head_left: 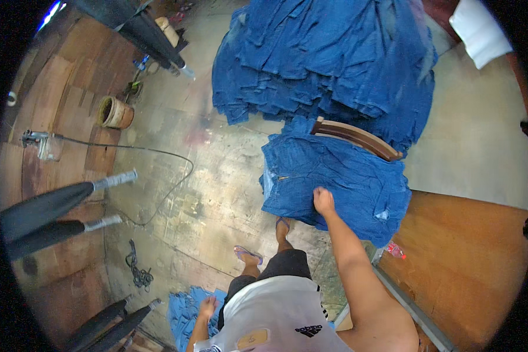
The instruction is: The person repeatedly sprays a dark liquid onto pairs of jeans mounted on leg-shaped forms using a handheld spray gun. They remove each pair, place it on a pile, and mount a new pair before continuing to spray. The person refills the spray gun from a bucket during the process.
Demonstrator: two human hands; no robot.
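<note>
We hold our right hand (323, 201) clenched over the near half of the blue denim garment (358, 188), which lies at the brown board's (457, 258) left edge, while our left hand (208, 306), its grip impossible to tell, is beside light-blue cloth (185, 311).

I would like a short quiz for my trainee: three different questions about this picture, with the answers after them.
1. Which hand is over the blue denim garment beside the curved wooden bar?
2. True or false: the bucket stands on the person's right side.
3. Which thing is nearest to the left hand?
a) the bucket
b) the light blue cloth
c) the curved wooden bar

Key: 1. The right hand. 2. False; it is on the left. 3. b.
</note>
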